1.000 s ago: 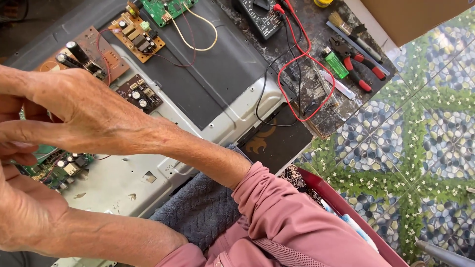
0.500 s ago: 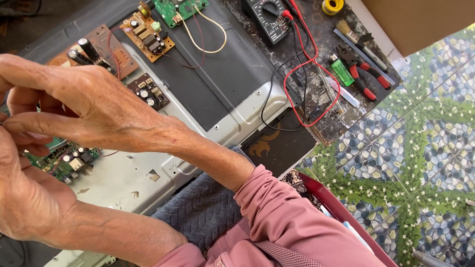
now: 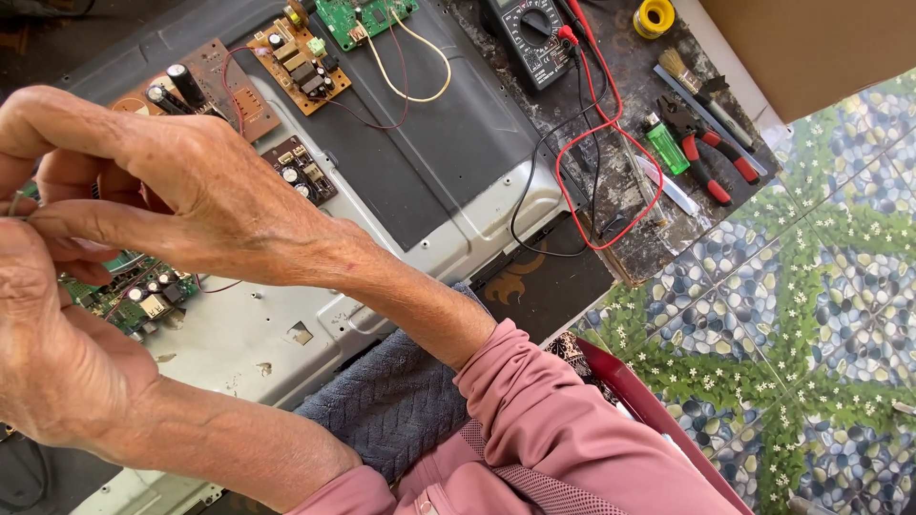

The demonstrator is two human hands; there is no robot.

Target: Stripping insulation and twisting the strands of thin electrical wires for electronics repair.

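Observation:
My right hand [image 3: 191,191] reaches in from the lower right, thumb and fingers pinched together at the far left edge. My left hand [image 3: 57,353] lies just below it, its fingers meeting the same spot. Between the fingertips shows a small thin grey piece [image 3: 14,203], mostly hidden, and I cannot tell what it is. Under both hands lies a green circuit board [image 3: 124,296] with capacitors, mounted on the grey back panel of a flat screen [image 3: 258,343].
More boards sit on the panel: brown ones [image 3: 205,91] [image 3: 301,57] and a small dark one [image 3: 301,172]. A multimeter [image 3: 534,33] with red and black leads [image 3: 611,172], red-handled pliers [image 3: 706,153], a green lighter [image 3: 665,148] and a brush [image 3: 687,81] lie at right. A grey-blue towel [image 3: 391,401] covers my lap.
Both hands stay pinched together at the left edge and have shifted slightly left and up in view. The view has tilted, showing more of the tools at right.

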